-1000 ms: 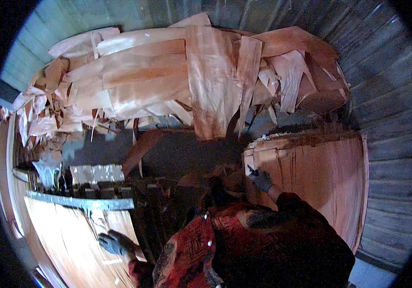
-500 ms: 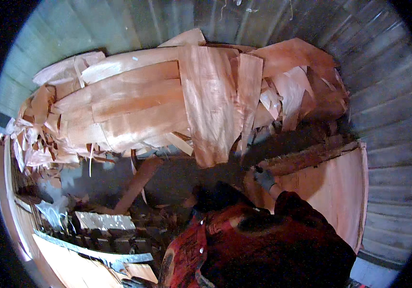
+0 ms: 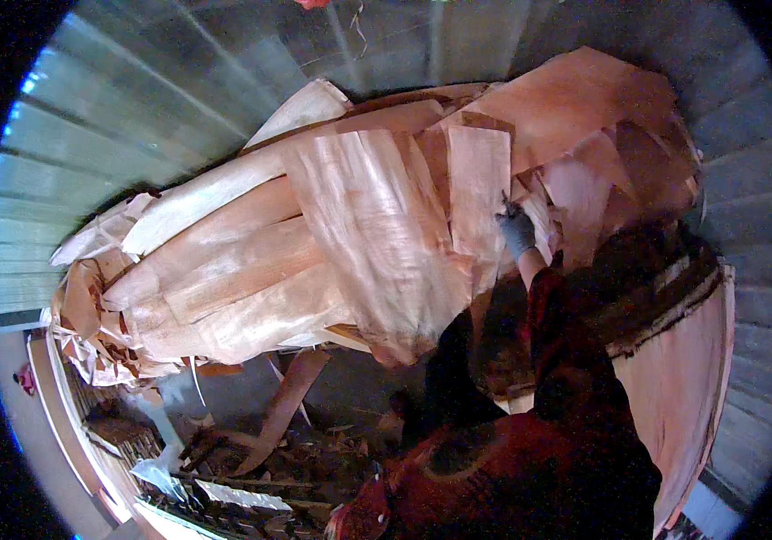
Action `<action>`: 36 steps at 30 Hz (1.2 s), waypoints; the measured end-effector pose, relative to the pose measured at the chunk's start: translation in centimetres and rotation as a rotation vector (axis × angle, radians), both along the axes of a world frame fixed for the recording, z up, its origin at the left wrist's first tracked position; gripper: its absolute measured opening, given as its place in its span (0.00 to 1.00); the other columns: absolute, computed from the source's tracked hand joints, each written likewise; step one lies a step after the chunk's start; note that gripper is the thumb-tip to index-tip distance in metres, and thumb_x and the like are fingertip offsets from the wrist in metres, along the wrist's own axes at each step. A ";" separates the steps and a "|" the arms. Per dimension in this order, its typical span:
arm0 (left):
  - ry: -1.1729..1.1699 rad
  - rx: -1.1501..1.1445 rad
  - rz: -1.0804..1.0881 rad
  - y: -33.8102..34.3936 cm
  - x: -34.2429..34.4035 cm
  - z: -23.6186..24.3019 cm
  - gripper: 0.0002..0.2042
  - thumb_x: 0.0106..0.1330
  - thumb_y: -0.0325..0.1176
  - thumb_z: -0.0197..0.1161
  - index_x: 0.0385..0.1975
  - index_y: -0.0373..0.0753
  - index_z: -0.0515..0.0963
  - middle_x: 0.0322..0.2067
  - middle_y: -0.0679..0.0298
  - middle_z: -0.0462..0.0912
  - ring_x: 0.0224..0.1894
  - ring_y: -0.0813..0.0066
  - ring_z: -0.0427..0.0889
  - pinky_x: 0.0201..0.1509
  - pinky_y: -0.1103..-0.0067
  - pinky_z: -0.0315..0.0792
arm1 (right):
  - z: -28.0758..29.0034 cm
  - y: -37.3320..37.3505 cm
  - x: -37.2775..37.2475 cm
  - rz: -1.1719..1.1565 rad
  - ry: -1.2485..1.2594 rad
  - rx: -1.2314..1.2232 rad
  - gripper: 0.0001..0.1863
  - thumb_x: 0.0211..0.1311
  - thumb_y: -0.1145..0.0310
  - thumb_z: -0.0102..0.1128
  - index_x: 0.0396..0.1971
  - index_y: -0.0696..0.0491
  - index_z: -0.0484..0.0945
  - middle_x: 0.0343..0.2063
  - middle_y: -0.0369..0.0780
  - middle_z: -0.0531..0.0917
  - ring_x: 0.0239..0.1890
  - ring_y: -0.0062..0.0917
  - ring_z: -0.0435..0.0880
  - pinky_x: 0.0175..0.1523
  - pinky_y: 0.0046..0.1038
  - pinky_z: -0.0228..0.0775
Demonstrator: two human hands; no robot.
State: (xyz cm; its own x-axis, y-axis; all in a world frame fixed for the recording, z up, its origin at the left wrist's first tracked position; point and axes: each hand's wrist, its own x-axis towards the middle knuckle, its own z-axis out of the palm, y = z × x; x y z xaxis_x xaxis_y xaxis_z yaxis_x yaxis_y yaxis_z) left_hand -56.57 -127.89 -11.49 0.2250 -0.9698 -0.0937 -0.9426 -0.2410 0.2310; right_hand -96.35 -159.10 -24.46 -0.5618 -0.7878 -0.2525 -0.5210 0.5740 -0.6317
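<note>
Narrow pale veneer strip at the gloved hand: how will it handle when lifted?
The narrow pale wood veneer strip looks thin, so probably light and floppy. Neighbouring sheets on the pile of reddish veneer sheets sag and show ragged edges, so it may split. The grey-gloved right hand touches its edge.

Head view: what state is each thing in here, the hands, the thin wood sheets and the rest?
Right hand: gloved, reaching up, fingers on a narrow veneer strip.
Left hand: not in view.
Veneer pile: loose sheets heaped and overlapping, some torn and curled.
Flat veneer stack: lying level at the right, edges ragged.
Scraps on the floor: scattered, broken.
</note>
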 end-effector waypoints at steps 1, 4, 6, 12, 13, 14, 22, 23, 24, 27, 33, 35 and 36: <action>-0.001 0.023 0.006 -0.5 -1.0 -0.1 0.28 0.70 0.48 0.40 0.60 0.29 0.62 0.63 0.45 0.57 0.65 0.48 0.57 0.68 0.62 0.53 | -3.0 -1.2 -2.0 -0.104 -0.034 -0.027 0.22 0.49 0.59 0.63 0.42 0.55 0.74 0.36 0.48 0.82 0.39 0.41 0.81 0.42 0.34 0.72; 0.087 0.089 -0.051 -2.9 -4.4 -1.3 0.28 0.70 0.48 0.41 0.60 0.29 0.61 0.63 0.45 0.57 0.65 0.48 0.57 0.68 0.62 0.53 | -12.3 0.1 -14.4 -0.281 0.195 -0.194 0.25 0.48 0.61 0.66 0.45 0.56 0.71 0.30 0.43 0.82 0.32 0.35 0.80 0.37 0.34 0.72; 0.112 0.091 -0.038 -3.7 -5.7 -2.5 0.28 0.70 0.48 0.41 0.60 0.29 0.61 0.63 0.45 0.57 0.65 0.48 0.57 0.68 0.62 0.53 | -14.8 -1.5 -16.4 -0.367 0.171 -0.270 0.25 0.47 0.61 0.66 0.45 0.56 0.71 0.25 0.39 0.80 0.26 0.29 0.78 0.31 0.32 0.71; 0.008 0.138 0.067 -3.4 -7.0 -1.3 0.29 0.69 0.48 0.41 0.60 0.29 0.61 0.63 0.45 0.57 0.65 0.48 0.56 0.68 0.62 0.52 | -11.4 -5.0 -6.7 -0.308 -0.442 -0.301 0.14 0.48 0.61 0.67 0.29 0.54 0.77 0.17 0.33 0.76 0.15 0.19 0.71 0.19 0.25 0.63; 0.032 0.144 0.054 -3.6 -7.2 -1.2 0.29 0.69 0.48 0.41 0.60 0.29 0.61 0.63 0.45 0.57 0.65 0.48 0.56 0.68 0.62 0.52 | -11.0 -4.3 -7.0 -0.398 -0.465 -0.283 0.13 0.48 0.61 0.67 0.27 0.54 0.77 0.17 0.32 0.76 0.15 0.19 0.71 0.19 0.25 0.63; 0.049 0.149 0.043 -3.8 -7.2 -1.1 0.29 0.69 0.48 0.41 0.60 0.29 0.61 0.63 0.45 0.57 0.65 0.48 0.56 0.68 0.62 0.52 | -10.5 -3.7 -7.4 -0.488 -0.485 -0.268 0.12 0.48 0.61 0.67 0.25 0.53 0.77 0.17 0.32 0.75 0.14 0.19 0.71 0.20 0.25 0.63; 0.070 0.084 0.047 -1.8 -3.7 1.6 0.29 0.69 0.47 0.42 0.60 0.29 0.61 0.64 0.45 0.56 0.65 0.48 0.56 0.68 0.62 0.52 | 10.8 -0.6 -8.8 -0.330 -0.509 -0.444 0.09 0.48 0.62 0.68 0.22 0.50 0.77 0.14 0.29 0.71 0.13 0.15 0.65 0.18 0.22 0.56; 0.087 0.067 0.037 -1.4 -3.5 1.8 0.29 0.69 0.47 0.42 0.60 0.29 0.61 0.64 0.45 0.56 0.65 0.48 0.56 0.68 0.62 0.52 | 13.8 -0.2 -10.6 -0.368 -0.467 -0.431 0.08 0.48 0.64 0.68 0.22 0.49 0.77 0.15 0.28 0.70 0.14 0.14 0.63 0.18 0.21 0.54; 0.088 0.043 0.057 -0.5 -2.7 2.0 0.29 0.69 0.47 0.42 0.60 0.29 0.61 0.64 0.45 0.56 0.65 0.48 0.56 0.68 0.62 0.52 | 18.0 -0.4 -10.5 -0.323 -0.458 -0.571 0.08 0.48 0.65 0.68 0.22 0.48 0.76 0.16 0.28 0.71 0.15 0.13 0.63 0.19 0.20 0.54; 0.103 -0.024 0.091 2.1 -0.1 2.7 0.29 0.69 0.47 0.42 0.60 0.29 0.61 0.64 0.46 0.56 0.65 0.48 0.56 0.68 0.62 0.52 | 31.3 0.6 -10.1 -0.190 -0.365 -0.939 0.09 0.49 0.65 0.69 0.23 0.49 0.75 0.18 0.27 0.71 0.17 0.13 0.64 0.22 0.20 0.55; 0.135 -0.199 0.235 7.5 7.9 3.0 0.29 0.69 0.47 0.43 0.60 0.29 0.61 0.64 0.46 0.56 0.66 0.49 0.56 0.68 0.62 0.52 | 46.1 -1.1 -11.7 0.018 0.176 -1.053 0.10 0.51 0.63 0.68 0.25 0.51 0.76 0.17 0.27 0.71 0.17 0.15 0.64 0.24 0.22 0.57; 0.137 -0.256 0.314 9.7 11.1 2.6 0.29 0.69 0.47 0.43 0.60 0.29 0.60 0.64 0.46 0.56 0.66 0.49 0.56 0.68 0.62 0.52 | 52.0 -2.3 -14.3 0.139 0.368 -1.133 0.10 0.52 0.62 0.66 0.28 0.51 0.77 0.19 0.29 0.73 0.22 0.20 0.68 0.30 0.25 0.62; 0.141 -0.281 0.357 10.8 12.7 2.4 0.29 0.69 0.47 0.43 0.60 0.29 0.60 0.64 0.46 0.55 0.66 0.49 0.56 0.68 0.62 0.52 | 53.9 -1.6 -12.8 0.159 0.413 -1.119 0.11 0.53 0.61 0.66 0.30 0.52 0.77 0.21 0.31 0.75 0.23 0.22 0.70 0.33 0.26 0.64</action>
